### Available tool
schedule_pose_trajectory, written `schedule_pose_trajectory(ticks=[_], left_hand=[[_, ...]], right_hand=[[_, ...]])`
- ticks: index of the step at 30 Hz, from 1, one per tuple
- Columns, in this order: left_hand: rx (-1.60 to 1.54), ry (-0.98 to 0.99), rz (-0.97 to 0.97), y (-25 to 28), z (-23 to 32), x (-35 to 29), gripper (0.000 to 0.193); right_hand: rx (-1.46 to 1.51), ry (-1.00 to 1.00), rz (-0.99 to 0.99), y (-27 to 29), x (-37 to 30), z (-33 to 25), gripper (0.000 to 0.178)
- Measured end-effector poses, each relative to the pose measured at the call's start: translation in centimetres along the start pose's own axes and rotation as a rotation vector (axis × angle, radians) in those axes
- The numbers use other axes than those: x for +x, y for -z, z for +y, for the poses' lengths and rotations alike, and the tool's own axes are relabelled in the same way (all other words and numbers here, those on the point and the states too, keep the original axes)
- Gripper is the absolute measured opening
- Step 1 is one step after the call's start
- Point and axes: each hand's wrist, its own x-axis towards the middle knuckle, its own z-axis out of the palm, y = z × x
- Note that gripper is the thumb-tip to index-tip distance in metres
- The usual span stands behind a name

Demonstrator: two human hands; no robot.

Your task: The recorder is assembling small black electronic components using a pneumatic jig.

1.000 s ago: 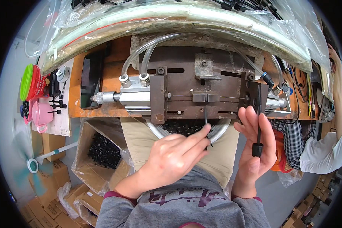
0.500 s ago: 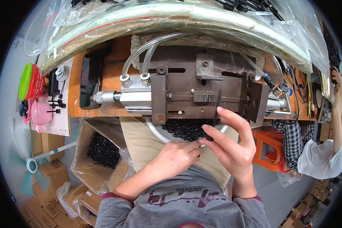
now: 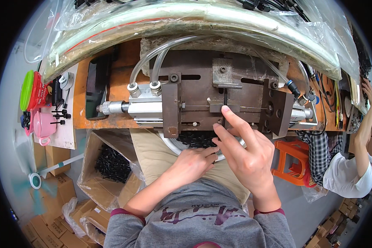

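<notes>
Black and slender, a rod (image 3: 225, 97) stands across the small metal block (image 3: 216, 108) near the front edge of a dark brown base plate (image 3: 202, 66), which sits at the middle of the orange-brown tabletop's (image 3: 122, 78) front edge. The right hand (image 3: 248, 151) reaches in from that edge with its index finger straight, the tip touching the block beside the rod. Its middle finger is bent, apart from the index, with the rod's near end between them (whether these fingers grip it, I cannot tell). Just beside, the left hand (image 3: 194, 165) is curled with its fingers together, close to the right thumb; a dark tip shows under them, but I cannot tell what they hold.

Toward the plate's left and right ends are silver pneumatic cylinders, the left cylinder (image 3: 146, 108) and the right cylinder (image 3: 296, 112), with clear tubes (image 3: 142, 62) arching from the left one over the plate's back. Below the tabletop's front edge, a white-rimmed basin (image 3: 169, 143) of black parts (image 3: 198, 138) rests against the person's lap. Beyond the tabletop's left edge hangs a pink cup (image 3: 45, 124); an orange stool (image 3: 283, 161) stands below its right front corner.
</notes>
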Motion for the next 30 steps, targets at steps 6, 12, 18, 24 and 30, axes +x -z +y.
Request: schedule_pose_trajectory(ticks=[6, 12, 18, 24, 30], left_hand=[[0.038, 0.018, -0.006, -0.5, -0.6, 0.1, 0.031], [0.076, 0.053, 0.028, -0.4, -0.7, 0.0, 0.037], [0.05, 0.077, 0.117, -0.4, -0.6, -0.7, 0.051], [0.036, 0.048, 0.133, -1.1, -0.8, -1.5, 0.053], [-0.003, 0.03, 0.047, -2.4, -0.5, -2.5, 0.052]], right_hand=[[-0.06, -0.065, -0.03, 0.5, 0.4, -0.9, 0.028], [-0.068, -0.054, -0.102, 1.8, 1.0, -1.2, 0.032], [0.145, -0.009, 0.032, 4.7, 4.5, 0.3, 0.027], [0.245, -0.164, 0.282, 8.5, 12.1, 3.3, 0.015], [-0.341, -0.01, 0.102, 10.3, 17.8, 4.2, 0.042]])
